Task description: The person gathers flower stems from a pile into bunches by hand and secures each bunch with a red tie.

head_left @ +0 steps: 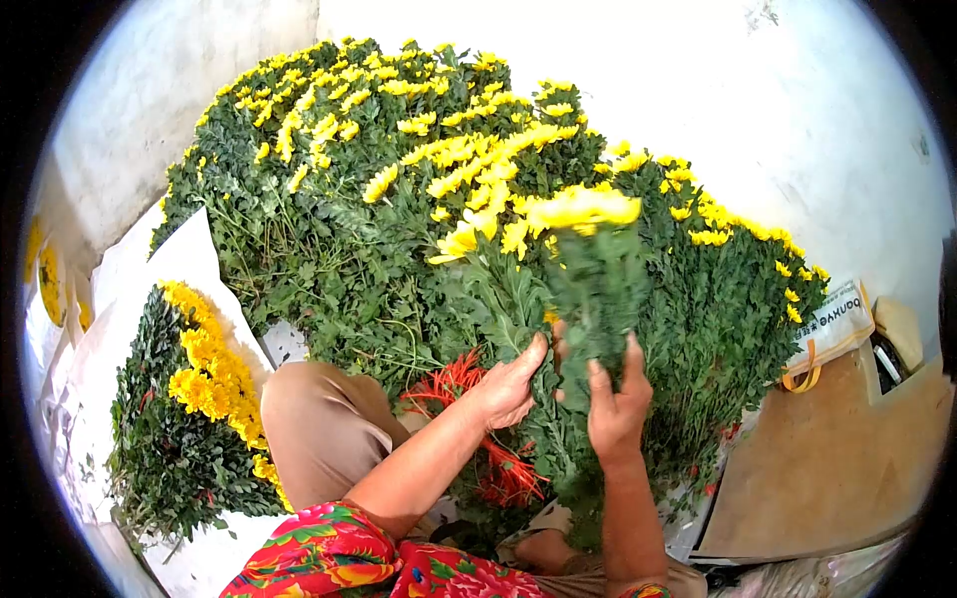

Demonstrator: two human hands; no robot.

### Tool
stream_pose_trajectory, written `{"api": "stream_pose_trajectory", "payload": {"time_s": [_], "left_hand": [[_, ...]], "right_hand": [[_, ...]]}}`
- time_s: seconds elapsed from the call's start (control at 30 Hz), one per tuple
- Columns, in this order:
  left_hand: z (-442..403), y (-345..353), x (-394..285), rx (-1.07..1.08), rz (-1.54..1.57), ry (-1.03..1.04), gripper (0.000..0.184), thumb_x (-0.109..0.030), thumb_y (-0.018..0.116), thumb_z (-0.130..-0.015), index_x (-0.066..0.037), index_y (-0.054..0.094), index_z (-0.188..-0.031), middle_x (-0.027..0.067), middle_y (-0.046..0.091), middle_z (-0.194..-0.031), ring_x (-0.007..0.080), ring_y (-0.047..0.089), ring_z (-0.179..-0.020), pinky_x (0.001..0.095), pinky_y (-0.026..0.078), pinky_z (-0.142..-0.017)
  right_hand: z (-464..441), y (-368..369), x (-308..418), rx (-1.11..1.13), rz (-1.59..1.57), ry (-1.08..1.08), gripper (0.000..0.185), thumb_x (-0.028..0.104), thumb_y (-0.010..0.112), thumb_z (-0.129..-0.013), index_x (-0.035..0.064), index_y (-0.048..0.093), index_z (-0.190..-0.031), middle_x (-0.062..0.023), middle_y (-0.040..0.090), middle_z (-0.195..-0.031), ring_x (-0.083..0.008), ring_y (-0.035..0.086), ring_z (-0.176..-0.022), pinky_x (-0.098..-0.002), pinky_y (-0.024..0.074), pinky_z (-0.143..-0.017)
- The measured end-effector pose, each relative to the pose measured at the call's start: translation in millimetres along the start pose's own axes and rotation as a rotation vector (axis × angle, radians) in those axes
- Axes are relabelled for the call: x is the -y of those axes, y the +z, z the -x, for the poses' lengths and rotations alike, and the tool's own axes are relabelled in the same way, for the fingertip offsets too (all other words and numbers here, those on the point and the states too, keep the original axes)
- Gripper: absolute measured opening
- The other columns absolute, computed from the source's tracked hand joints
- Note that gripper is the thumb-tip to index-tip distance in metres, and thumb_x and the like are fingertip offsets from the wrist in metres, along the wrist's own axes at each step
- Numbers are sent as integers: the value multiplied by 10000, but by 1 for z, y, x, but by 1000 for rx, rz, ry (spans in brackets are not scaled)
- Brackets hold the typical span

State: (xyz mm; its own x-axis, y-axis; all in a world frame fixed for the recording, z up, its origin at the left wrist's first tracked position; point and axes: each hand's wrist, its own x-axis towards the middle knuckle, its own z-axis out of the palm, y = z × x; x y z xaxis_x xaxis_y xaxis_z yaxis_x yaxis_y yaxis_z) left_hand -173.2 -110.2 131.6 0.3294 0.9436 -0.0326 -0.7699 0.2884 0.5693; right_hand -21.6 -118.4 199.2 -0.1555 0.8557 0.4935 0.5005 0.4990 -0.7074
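In front of me, my left hand (510, 387) is closed around leafy stems of yellow chrysanthemums (469, 234), which lean up and to the left. Just beside it, my right hand (618, 409) grips an upright bunch of chrysanthemums (598, 274), its flower heads level at the top and its leaves blurred by motion. The two bunches touch or overlap; exactly where one ends I cannot tell. Beneath my left wrist lie red ties (454, 382), with more red strands (508, 473) lower down between my legs.
A large heap of yellow chrysanthemums (289, 239) spreads along the wall. At my left, finished-looking bunches (164, 419) lie on white sheeting (95, 399). To the right are a brown board (827, 458) and a printed bag (837, 324). My bent knee (324, 409) borders the working space.
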Motion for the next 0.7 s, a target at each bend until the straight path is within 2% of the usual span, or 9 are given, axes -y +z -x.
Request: {"api": "stream_pose_trajectory", "payload": {"time_s": [0.03,0.07,0.17,0.3,0.37,0.4,0.5,0.63,0.7], "left_hand": [[1,4,-1,53,-9,26,566,-540,420,-978,-198,424,-1428,3,563,-1112,104,531,-933,326,512,-745],[5,9,-3,52,-9,24,566,-540,420,-978,-198,424,-1428,3,563,-1112,104,531,-933,326,512,-745],[-3,6,13,149,-56,104,656,-541,410,-977,-116,349,-1472,73,484,-1409,196,475,-1259,368,437,-1020],[-9,-6,19,214,-46,193,674,-540,431,-972,-94,348,-1470,84,427,-1468,210,420,-1326,376,370,-1090],[6,-6,7,8,-47,-5,613,-486,521,-960,-93,420,-1420,67,510,-1370,211,480,-1258,384,397,-1063],[1,-16,15,-9,-28,24,589,-469,547,-956,-96,447,-1400,61,543,-1327,208,505,-1227,385,410,-1049],[-3,-24,18,-172,106,41,479,-341,596,-954,-74,505,-1340,78,564,-1299,232,530,-1190,399,413,-1039],[-18,-48,32,-492,111,7,399,-289,624,-930,-47,572,-1243,102,618,-1207,257,575,-1101,414,451,-981],[-21,-52,24,-544,195,-46,331,-236,602,-945,-25,599,-1200,105,648,-1149,247,633,-993,405,509,-901]], "right_hand": [[-2,0,-5,-17,-98,2,488,109,606,-932,-77,431,-1348,-175,628,-1142,-233,611,-974,-345,468,-901],[-1,1,-5,-19,-99,4,488,109,606,-932,-77,431,-1348,-175,628,-1142,-233,611,-974,-345,468,-901],[4,13,-7,116,115,-152,439,106,564,-957,-77,447,-1339,-198,615,-1183,-251,600,-1027,-355,454,-933],[3,22,2,144,54,-53,474,231,561,-969,-95,471,-1301,-238,572,-1199,-337,568,-1110,-383,434,-969],[-2,22,1,254,343,-80,483,258,547,-966,-102,482,-1281,-226,551,-1187,-363,512,-1175,-401,401,-1005],[-6,26,0,269,383,-159,467,205,555,-926,-99,491,-1275,-214,487,-1263,-375,412,-1267,-449,331,-1062],[-12,44,-12,281,599,-259,543,129,606,-815,-12,504,-1330,-181,353,-1411,-370,323,-1334,-559,249,-1092],[-15,56,-76,567,230,-120,457,222,618,-890,-50,545,-1250,-211,458,-1358,-355,415,-1286,-430,335,-1080],[-25,48,-114,417,-20,97,391,241,599,-925,-52,583,-1184,-229,564,-1239,-366,553,-1127,-427,431,-983]]}}
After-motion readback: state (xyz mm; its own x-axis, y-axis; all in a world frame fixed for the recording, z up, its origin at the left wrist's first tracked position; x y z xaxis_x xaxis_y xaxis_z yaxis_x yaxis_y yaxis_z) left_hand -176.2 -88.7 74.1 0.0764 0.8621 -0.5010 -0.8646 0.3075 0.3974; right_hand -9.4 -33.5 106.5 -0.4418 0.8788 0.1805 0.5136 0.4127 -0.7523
